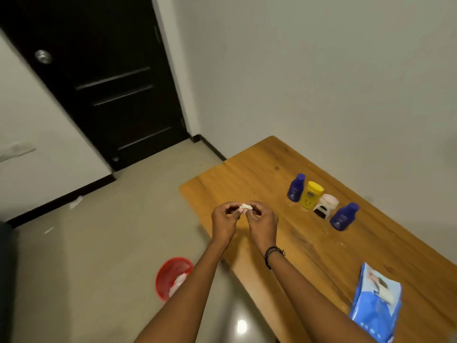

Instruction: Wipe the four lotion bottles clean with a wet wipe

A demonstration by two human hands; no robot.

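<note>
Both hands are pinching a crumpled wet wipe (246, 207) over the left edge of the table (247, 174).

The left hand (223, 216) and right hand (263, 219) are each gripping the wipe between curled fingertips. The four bottles are standing upright in a close row on the table, right of the hands: far blue bottle (295, 187), yellow bottle (310, 195), white bottle (325, 206), near blue bottle (343, 217). A wipe pack (377, 305) is lying nearer the person.

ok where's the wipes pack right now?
Head view, lower right: the blue wipes pack lies on the wooden table, right of the right forearm, nearer the camera than the bottle row.
</note>
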